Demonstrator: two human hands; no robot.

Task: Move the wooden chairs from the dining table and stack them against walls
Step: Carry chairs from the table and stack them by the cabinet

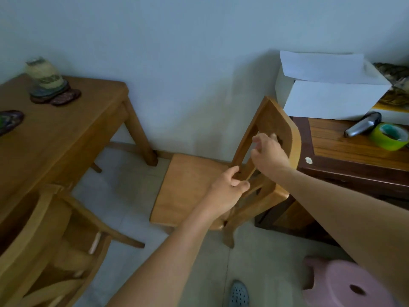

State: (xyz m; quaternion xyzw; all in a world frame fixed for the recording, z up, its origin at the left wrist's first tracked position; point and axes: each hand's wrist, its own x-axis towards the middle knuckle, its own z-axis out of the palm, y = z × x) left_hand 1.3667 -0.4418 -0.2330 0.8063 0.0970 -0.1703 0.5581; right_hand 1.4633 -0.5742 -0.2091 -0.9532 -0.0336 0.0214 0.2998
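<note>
Two chairs in frame: which one is in hand? — DESK

The wooden chair (pixel 194 187) at centre, on the tiled floor (pixel 124 196) close to the pale wall (pixel 177 63). It sits between the dining tabletop (pixel 66 134) on the left and a dark cabinet (pixel 345 171) on the right. The second chair (pixel 24 240) is low left by the tabletop's near edge, with no hand on it. — PHOTOGRAPHER

Which way does it point? — DESK

The seat front faces left, toward the table leg. The backrest stands on the right, just beside the cabinet's corner. That back is the long axis, rising from the seat and leaning up and to the right in the view. One rear leg shows below the seat; whether every leg meets the floor cannot be told. — PHOTOGRAPHER

And the hands? — DESK

The left hand (pixel 228 191) is low on the backrest, where it joins the seat. Its fingers (pixel 242 186) curl round a slat, with the thumb closing from above. The right hand (pixel 269 154) is higher, in front of the upper slats below the top rail. Its fingers (pixel 256 138) are loosely curled and a little apart; whether they clasp the wood cannot be told. — PHOTOGRAPHER

Anything else? — DESK

A white box (pixel 332 98) and a green tape roll (pixel 389 136) sit on the cabinet. A pink stool (pixel 345 286) stands bottom right, near a grey perforated shoe (pixel 239 293). — PHOTOGRAPHER
</note>
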